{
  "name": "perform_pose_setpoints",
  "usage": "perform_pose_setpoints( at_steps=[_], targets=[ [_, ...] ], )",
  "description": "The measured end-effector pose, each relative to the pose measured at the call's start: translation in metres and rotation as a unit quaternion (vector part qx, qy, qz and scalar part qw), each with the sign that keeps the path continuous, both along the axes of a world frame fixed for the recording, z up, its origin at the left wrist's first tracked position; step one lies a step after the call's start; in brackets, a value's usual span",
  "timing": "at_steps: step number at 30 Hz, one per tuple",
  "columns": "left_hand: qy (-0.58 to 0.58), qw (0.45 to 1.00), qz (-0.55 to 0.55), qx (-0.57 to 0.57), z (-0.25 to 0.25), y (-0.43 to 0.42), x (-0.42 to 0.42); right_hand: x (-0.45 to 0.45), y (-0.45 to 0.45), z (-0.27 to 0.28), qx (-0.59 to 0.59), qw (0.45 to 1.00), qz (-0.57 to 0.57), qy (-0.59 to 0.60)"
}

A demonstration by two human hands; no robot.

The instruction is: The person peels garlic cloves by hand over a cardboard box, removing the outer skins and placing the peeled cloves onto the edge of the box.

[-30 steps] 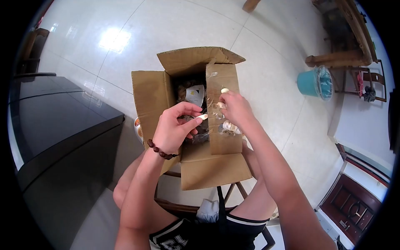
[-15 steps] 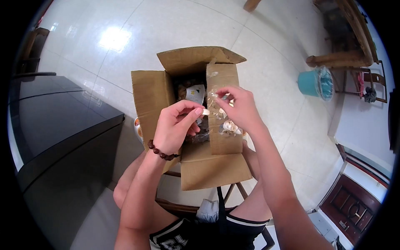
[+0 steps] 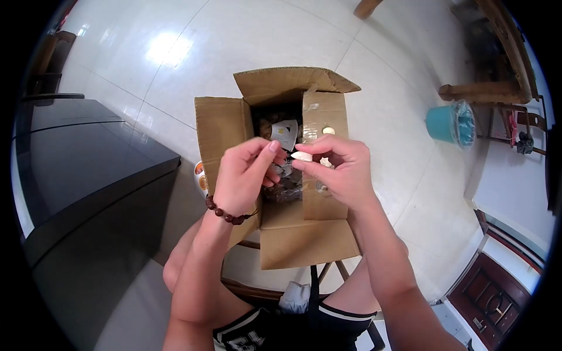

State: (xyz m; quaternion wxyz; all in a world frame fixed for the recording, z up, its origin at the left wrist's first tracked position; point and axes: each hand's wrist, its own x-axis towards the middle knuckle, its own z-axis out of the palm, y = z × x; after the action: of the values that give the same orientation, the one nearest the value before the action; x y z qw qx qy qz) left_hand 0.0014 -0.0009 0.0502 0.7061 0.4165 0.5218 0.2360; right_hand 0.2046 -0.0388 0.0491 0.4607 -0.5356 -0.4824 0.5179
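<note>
A pale garlic clove (image 3: 302, 156) is pinched between the thumb and forefinger of my right hand (image 3: 345, 167), over the open cardboard box (image 3: 310, 245). Just left of it, my left hand (image 3: 243, 169) has its thumb and forefinger pressed together. Whether a bit of skin is caught in that pinch is too small to tell. Another clove (image 3: 328, 130) lies on the box's right flap. Part of a garlic bulb (image 3: 326, 162) shows on the same flap, mostly hidden behind my right hand. Inside the box are wrappers and scraps, among them a white packet (image 3: 284, 134).
The box stands between my knees on a wooden-framed support (image 3: 246, 288). A dark glossy cabinet (image 3: 99, 175) is close on my left. A teal bin (image 3: 448, 124) with a plastic liner stands on the tiled floor (image 3: 398, 111) to the right, beside wooden furniture (image 3: 489, 92).
The garlic clove has passed from my left fingers to my right hand. My right hand has moved down and turned inward. The whole view has shifted slightly.
</note>
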Motion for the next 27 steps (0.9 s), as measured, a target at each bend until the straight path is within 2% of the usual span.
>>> perform_pose_setpoints(
  at_steps=[3,4,7,14,16,20,27],
  targets=[
    [-0.003,0.998,0.017,0.065,-0.002,-0.006,0.008,0.0,0.004,0.0,0.02,1.0,0.002,-0.023],
    [-0.052,0.999,0.011,0.009,0.002,-0.005,0.006,0.0,0.005,0.0,0.03,0.999,0.007,-0.036],
    [-0.115,0.993,-0.002,-0.02,0.005,-0.005,0.006,0.0,0.006,-0.006,0.062,0.996,-0.003,-0.061],
    [-0.141,0.989,0.028,-0.031,0.007,-0.002,0.003,-0.005,0.01,-0.002,0.088,0.996,-0.004,-0.016],
    [-0.149,0.987,0.042,-0.04,0.007,-0.004,0.004,-0.005,0.01,-0.004,0.142,0.987,-0.004,-0.074],
    [-0.158,0.985,0.054,-0.04,0.008,-0.007,0.008,-0.007,0.007,-0.008,0.147,0.987,-0.014,-0.06],
    [-0.163,0.982,0.099,0.001,0.006,-0.006,0.012,-0.016,0.007,-0.01,0.061,0.997,-0.054,0.008]
  ],
)
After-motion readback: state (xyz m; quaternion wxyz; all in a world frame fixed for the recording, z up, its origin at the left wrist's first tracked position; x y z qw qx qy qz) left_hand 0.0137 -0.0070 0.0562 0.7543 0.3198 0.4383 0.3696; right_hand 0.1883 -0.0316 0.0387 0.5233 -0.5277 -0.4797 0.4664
